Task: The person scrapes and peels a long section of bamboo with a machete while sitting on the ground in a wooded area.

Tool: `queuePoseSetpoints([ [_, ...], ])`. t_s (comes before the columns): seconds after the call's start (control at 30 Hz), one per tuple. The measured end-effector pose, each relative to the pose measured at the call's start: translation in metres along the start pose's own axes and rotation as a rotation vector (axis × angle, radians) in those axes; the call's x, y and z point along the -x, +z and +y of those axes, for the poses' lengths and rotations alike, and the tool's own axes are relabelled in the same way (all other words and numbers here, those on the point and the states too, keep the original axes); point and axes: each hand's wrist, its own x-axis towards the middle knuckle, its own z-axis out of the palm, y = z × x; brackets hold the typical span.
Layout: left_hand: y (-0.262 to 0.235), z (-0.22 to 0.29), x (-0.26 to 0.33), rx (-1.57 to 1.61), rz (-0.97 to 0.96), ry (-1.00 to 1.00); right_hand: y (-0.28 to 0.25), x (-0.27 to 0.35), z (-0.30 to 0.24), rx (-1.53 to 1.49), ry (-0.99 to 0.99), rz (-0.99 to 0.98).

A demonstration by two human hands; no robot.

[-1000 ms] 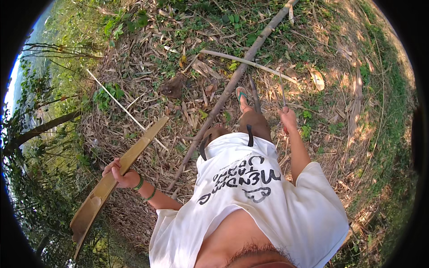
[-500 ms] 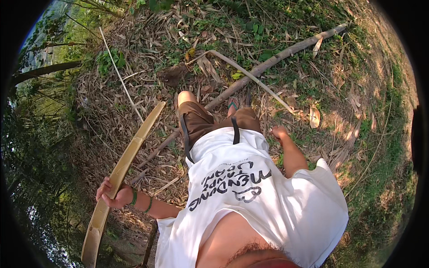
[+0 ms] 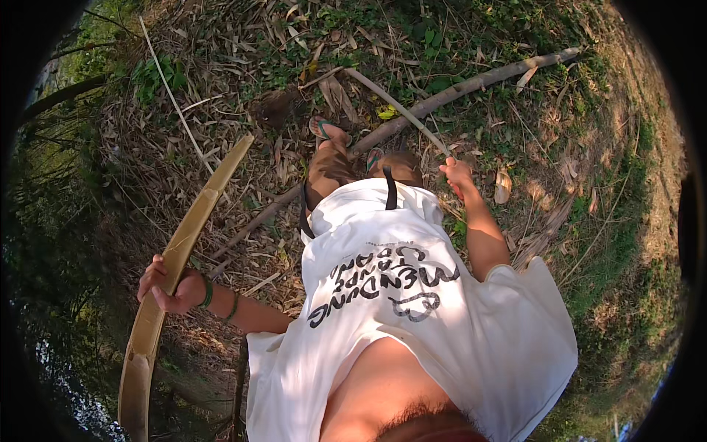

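A long, curved piece of split bamboo (image 3: 193,221) slants along my left side, its hollow face showing pale and ridged at the joints. My left hand (image 3: 173,286) grips it around the middle, fingers over one edge and thumb over the other. Beyond my right hip, my right hand (image 3: 457,174) is closed. A small red bit shows under its palm, perhaps part of a handle, but what it holds is mostly hidden. Just past the knuckles, a thin bent stick (image 3: 398,106) runs up to the hand; whether they touch I cannot tell.
A thick grey pole (image 3: 471,86) lies diagonally across the ground ahead, close to my sandalled feet (image 3: 329,131). A thin pale stick (image 3: 172,96) lies to the far left. Dry leaves and low green plants cover the ground; a dark branch (image 3: 66,97) juts in at left.
I have stepped forward, and one foot now shows ahead of the pole. My left hand and the bamboo have shifted slightly left; my right hand has moved forward to the bent stick's end.
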Motion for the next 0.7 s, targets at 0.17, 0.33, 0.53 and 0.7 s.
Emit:
queuePoseSetpoints([
  [0.17,0.064,-0.054,-0.042,-0.007,-0.057,-0.027,-0.018,0.005,-0.059,0.244,-0.003,0.153],
  [0.33,0.091,-0.086,-0.074,0.091,-0.162,-0.053,-0.032,-0.01,-0.037,0.343,-0.129,0.212],
  [0.53,0.122,-0.106,-0.084,0.13,-0.061,-0.136,-0.061,0.001,-0.059,0.352,0.026,0.205],
  [0.7,0.159,-0.129,-0.065,0.044,0.084,-0.142,-0.086,-0.047,-0.121,0.143,-0.138,0.297],
])
